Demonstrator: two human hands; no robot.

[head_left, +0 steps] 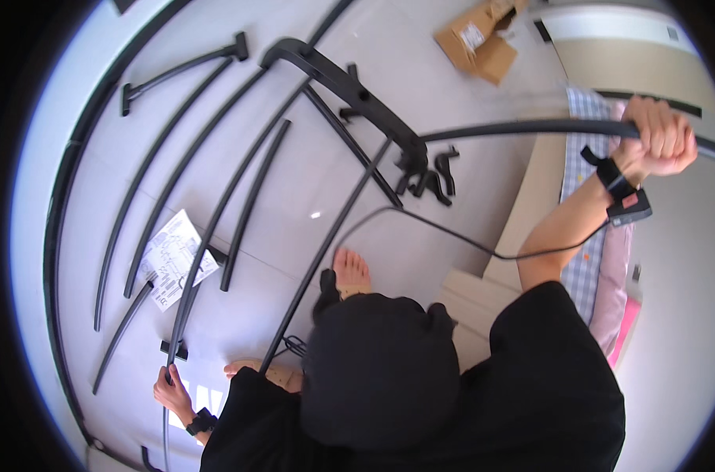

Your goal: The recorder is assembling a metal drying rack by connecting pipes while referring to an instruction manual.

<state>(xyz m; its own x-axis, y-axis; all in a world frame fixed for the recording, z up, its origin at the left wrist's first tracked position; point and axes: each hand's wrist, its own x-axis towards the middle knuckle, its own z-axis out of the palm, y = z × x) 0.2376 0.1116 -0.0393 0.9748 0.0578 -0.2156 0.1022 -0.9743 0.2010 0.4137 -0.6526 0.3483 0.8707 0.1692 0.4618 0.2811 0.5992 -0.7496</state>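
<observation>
- Right hand (663, 140) clenched around a long black metal tube (522, 127), held raised out to the person's right; the tube runs from the fist across to a black curved frame piece (349, 90).
- Left hand (171, 391) low near the pale tiled floor (310, 181), fingers closed on a thin black metal rod (186, 311) that lies across it.
- Both wrists carry black strap-on bands; a thin black cable (452, 234) trails from the right one.
- Progress, judged: early to midway. One frame section looks joined, while several black curved rods (149, 169) lie loose on the floor, unassembled.
- White folded instruction sheet (172, 258) spread open beside the rods.
- Torn brown cardboard box (483, 38) further off.
- Parts look smooth, matte, rigid; tiles glossy.
</observation>
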